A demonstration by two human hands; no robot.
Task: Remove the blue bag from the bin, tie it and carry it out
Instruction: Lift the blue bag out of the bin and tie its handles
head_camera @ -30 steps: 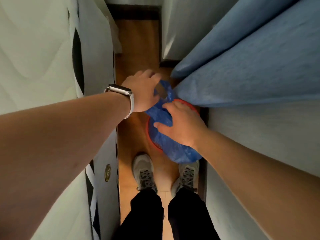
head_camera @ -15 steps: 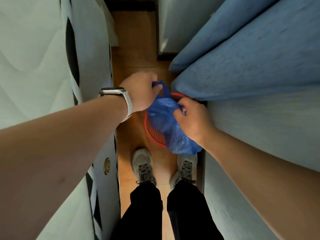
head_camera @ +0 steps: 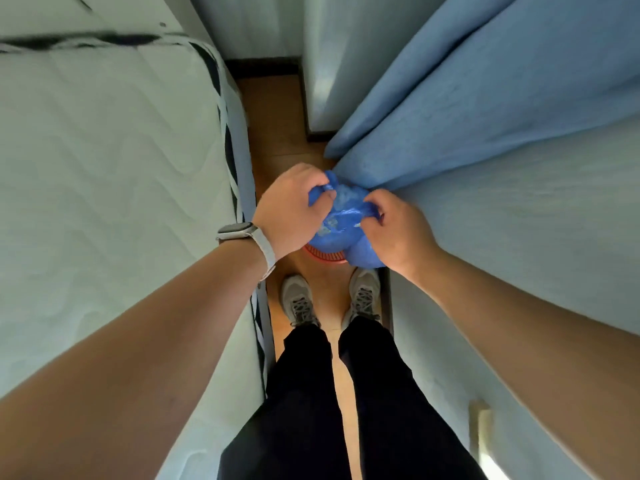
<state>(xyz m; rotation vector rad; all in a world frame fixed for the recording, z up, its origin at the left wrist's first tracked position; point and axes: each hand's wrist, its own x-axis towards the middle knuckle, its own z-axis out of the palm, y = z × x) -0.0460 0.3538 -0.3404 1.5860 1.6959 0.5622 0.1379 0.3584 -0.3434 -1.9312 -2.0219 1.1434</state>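
While gripped: crinkled blue bag (head_camera: 341,220)

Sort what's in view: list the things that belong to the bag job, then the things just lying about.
Job: blue bag, red bin, left hand, right hand.

Lying about: mattress, blue curtain, wristwatch, shoes.

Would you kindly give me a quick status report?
Left hand and right hand gripping blue bag. Bag above red bin, untied. Curtain close by.
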